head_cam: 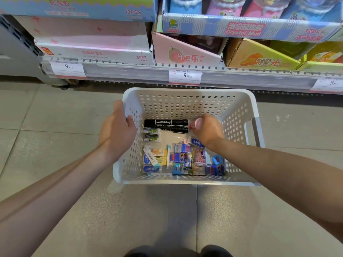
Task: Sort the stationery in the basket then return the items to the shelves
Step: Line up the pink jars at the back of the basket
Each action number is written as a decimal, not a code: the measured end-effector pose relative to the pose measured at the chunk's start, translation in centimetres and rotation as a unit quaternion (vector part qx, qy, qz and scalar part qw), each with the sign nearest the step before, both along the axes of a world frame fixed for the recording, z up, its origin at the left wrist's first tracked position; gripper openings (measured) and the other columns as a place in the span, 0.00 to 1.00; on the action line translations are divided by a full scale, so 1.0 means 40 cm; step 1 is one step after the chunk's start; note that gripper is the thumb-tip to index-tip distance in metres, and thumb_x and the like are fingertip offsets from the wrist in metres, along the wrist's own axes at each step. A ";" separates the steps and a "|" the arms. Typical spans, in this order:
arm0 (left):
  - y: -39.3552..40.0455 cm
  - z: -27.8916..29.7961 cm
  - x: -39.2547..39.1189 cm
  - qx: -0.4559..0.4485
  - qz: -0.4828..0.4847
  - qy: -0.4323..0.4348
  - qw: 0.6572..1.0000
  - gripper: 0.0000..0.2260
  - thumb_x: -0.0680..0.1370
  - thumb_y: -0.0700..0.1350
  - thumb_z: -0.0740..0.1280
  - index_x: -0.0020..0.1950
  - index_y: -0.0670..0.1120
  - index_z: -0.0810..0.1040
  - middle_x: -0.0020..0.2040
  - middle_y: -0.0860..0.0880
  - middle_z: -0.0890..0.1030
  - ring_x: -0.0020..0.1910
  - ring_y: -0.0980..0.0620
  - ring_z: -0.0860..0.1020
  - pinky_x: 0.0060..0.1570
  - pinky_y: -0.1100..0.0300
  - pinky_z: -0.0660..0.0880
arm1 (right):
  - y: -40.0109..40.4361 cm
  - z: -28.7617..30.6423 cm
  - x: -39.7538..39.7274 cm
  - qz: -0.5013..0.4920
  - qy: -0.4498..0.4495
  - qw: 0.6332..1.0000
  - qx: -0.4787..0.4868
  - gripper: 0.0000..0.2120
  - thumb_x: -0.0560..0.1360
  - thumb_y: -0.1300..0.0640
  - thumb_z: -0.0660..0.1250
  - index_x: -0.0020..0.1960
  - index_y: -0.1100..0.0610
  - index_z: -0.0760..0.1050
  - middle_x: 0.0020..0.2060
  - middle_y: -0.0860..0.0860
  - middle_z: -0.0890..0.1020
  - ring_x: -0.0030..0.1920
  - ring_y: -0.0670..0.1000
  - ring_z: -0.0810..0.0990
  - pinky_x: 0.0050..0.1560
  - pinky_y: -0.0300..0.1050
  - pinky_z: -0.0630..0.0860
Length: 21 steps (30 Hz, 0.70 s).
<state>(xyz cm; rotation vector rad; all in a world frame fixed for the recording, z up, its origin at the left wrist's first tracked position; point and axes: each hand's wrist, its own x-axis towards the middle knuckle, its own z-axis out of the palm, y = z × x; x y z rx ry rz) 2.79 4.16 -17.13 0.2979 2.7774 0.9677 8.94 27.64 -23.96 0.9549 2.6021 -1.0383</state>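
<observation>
Grey floor tiles (55, 112) carry a white perforated basket (239, 108) before a shelf (130, 70) with "9.90" price tags (185, 76) and a "Crystal Mud" box (245, 29). Inside lie black "Permanent Marker" pens (166, 125) and packaged erasers (179, 157). The left hand (117, 130) curls over the basket rim; the right hand (206, 129) pinches a small pink item (198, 123) beside the pens.

Both my bare forearms reach forward and down. My left hand (117, 127) curls over the left rim of the basket (189, 93), thumb outside, fingers hooked inside. My right hand (206, 129) is down inside, fingers curled, pinching a small pink item (197, 123).
</observation>
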 end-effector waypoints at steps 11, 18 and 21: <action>0.000 -0.004 -0.003 0.001 0.006 -0.004 1.000 0.04 0.81 0.40 0.55 0.54 0.45 0.60 0.32 0.40 0.71 0.28 0.41 0.72 0.25 0.40 0.73 | -0.035 -0.021 -0.026 -0.125 -0.013 0.991 -0.045 0.19 0.69 0.56 0.74 0.58 0.60 0.76 0.54 0.57 0.80 0.53 0.57 0.79 0.51 0.51 0.79; 0.001 -0.004 -0.002 0.005 0.006 -0.009 1.000 0.04 0.81 0.40 0.55 0.53 0.45 0.60 0.31 0.45 0.68 0.27 0.43 0.71 0.28 0.52 0.69 | -0.037 -0.017 -0.029 -0.161 -0.007 0.984 -0.075 0.21 0.68 0.59 0.75 0.58 0.60 0.73 0.55 0.57 0.79 0.55 0.57 0.78 0.47 0.45 0.75; 0.001 -0.002 -0.001 0.006 0.008 -0.011 1.000 0.04 0.81 0.40 0.55 0.53 0.46 0.60 0.31 0.44 0.69 0.27 0.43 0.71 0.28 0.50 0.71 | -0.040 -0.005 -0.023 -0.146 -0.004 0.986 -0.079 0.22 0.69 0.58 0.74 0.59 0.60 0.71 0.56 0.56 0.78 0.56 0.56 0.77 0.47 0.44 0.74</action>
